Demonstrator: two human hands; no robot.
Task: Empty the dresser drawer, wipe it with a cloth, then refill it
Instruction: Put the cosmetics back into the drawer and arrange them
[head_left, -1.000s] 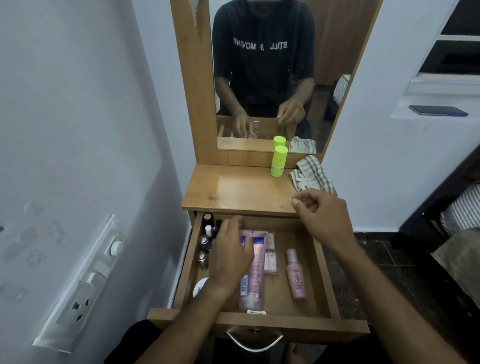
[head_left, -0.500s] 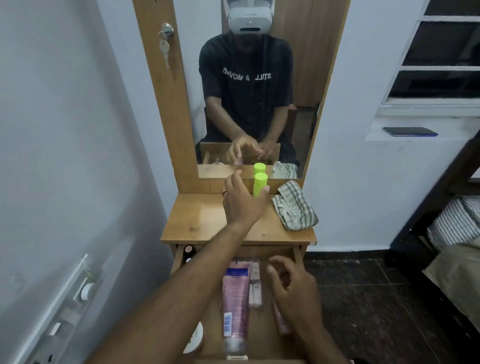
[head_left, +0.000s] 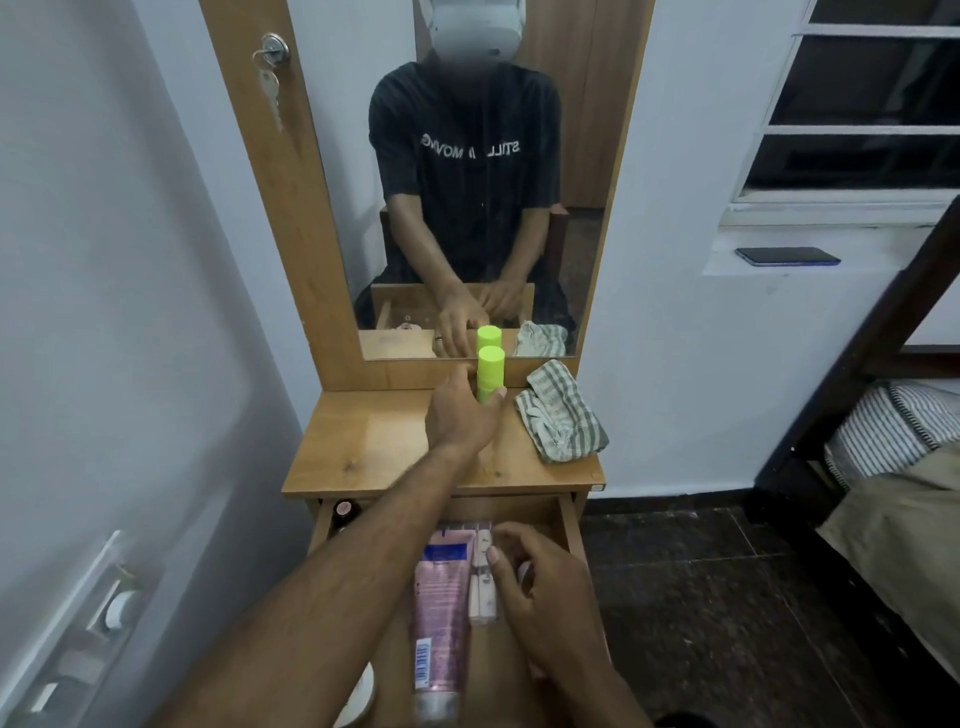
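1. Over on the left wall, a white switch panel (head_left: 88, 618) sits low, and a key (head_left: 271, 83) hangs from the lock in the wooden mirror frame (head_left: 291, 208).
2. Left rear corner of the open dresser drawer (head_left: 571, 525): a dark bottle top (head_left: 345, 507) peeks out just under the dresser top's front edge.
3. Left hand (head_left: 460, 415) is stretched across the dresser top (head_left: 363, 447) to its rear edge, thumb and fingers spread either side of the lime-green bottle (head_left: 488, 374); whether they actually close on it, I cannot tell.
4. That green bottle stands upright against the mirror's base, its reflection right above it.
5. Down in the drawer, a pink tube (head_left: 441, 613) lies lengthwise, cap toward the front, with a slim pale box (head_left: 482, 582) touching its right side.
6. Right hand (head_left: 545, 608) hovers over the drawer's right half, fingers loosely curled, thumb tip by the pale box; no grip that I can see.
7. Right rear corner of the dresser top: a crumpled checked cloth (head_left: 561, 421), just beside the green bottle.
8. Far right, a dark phone (head_left: 787, 256) rests on the window ledge (head_left: 753, 267), and a striped pillow (head_left: 893, 426) lies on the bed.
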